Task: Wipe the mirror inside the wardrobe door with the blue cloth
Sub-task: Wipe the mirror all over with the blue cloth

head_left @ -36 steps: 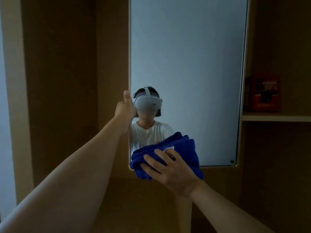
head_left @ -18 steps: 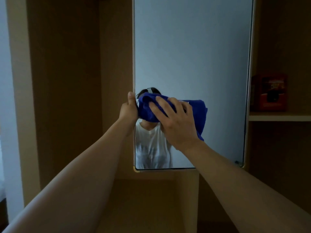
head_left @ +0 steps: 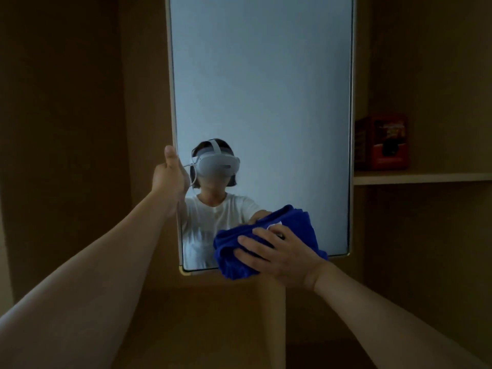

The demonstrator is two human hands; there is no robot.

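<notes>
The right hand presses the bunched blue cloth against the mirror at its lower edge, fingers spread and slightly curled over the folds, while the left hand grips the mirror's left edge with the thumb up, apparently steadying the wardrobe door. The cloth looks soft, light and floppy, so it probably works best wadded under a flat palm. The glass is likely smooth, rigid and breakable, and best braced by its frame.
</notes>
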